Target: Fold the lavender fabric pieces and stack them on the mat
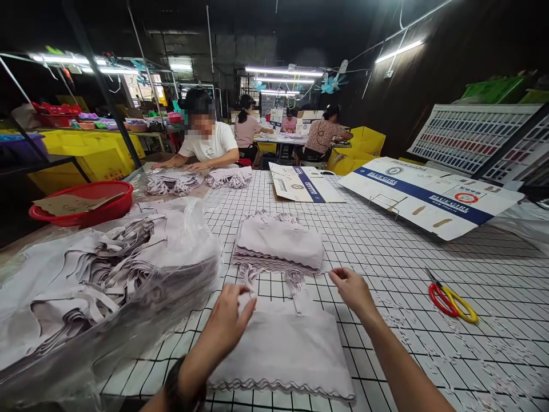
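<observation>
A stack of pale lilac camisole tops (283,349) with wavy hems lies flat in front of me, its thin straps pointing away. My left hand (229,317) is at the upper left of this stack, thumb and forefinger closed around a thin strap (250,277). Off to the right of the straps, my right hand (354,292) hovers with its fingertips pinched together; whatever they hold, if anything, is too small to make out. Just beyond lies a second stack of the same tops (278,243), near the right fingertips.
At left, more tops (124,263) spill from a clear plastic bag (180,297). Behind them stands a red basket (86,203). Scissors (452,303) with red and yellow handles rest at right among scraps. Flattened cartons (429,194) lie farther back. A co-worker (210,143) sits across the table.
</observation>
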Action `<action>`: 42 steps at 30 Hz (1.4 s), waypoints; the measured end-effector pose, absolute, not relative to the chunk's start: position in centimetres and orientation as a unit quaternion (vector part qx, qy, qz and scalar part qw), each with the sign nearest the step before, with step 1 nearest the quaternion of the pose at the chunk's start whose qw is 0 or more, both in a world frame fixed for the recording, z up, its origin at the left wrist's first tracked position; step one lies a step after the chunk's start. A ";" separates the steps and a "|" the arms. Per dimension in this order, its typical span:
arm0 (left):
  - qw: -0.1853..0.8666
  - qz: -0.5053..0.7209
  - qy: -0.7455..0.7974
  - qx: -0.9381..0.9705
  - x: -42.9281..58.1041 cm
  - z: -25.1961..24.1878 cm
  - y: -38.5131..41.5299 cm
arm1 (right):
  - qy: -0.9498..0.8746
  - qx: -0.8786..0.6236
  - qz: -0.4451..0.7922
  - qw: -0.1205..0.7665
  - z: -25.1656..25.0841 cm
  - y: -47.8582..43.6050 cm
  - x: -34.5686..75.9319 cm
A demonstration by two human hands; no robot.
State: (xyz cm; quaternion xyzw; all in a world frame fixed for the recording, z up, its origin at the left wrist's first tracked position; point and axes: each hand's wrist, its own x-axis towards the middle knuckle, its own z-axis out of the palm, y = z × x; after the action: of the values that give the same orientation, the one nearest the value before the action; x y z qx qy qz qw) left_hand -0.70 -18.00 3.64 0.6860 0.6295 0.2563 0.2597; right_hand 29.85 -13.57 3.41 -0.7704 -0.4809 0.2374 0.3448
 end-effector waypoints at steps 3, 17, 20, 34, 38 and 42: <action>0.170 0.326 0.642 0.673 1.4 4.1 -10.5 | -0.469 -0.787 0.201 0.347 3.1 -9.1 29.0; 0.195 0.289 0.776 0.526 1.4 2.4 2.1 | -0.469 -0.827 0.138 0.279 3.1 -5.7 29.3; 0.196 0.290 0.779 0.520 1.2 2.4 2.3 | -0.468 -0.809 0.143 0.326 2.4 -5.4 29.9; 0.138 0.262 0.773 0.561 1.1 3.2 1.3 | -0.355 -0.706 0.290 0.539 0.3 -4.9 30.1; 0.102 0.279 0.766 0.570 1.2 2.8 1.3 | -0.415 -0.725 0.214 0.506 0.2 -5.1 29.9; 0.168 0.293 0.770 0.541 1.0 2.6 1.6 | -0.387 -0.712 0.225 0.540 0.1 -4.8 29.7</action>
State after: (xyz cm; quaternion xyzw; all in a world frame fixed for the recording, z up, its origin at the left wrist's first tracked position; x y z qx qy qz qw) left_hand 0.99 1.55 2.57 0.5410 0.7703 0.2929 0.1679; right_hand 29.66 -4.82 0.07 -0.7123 -0.3870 0.2255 0.5403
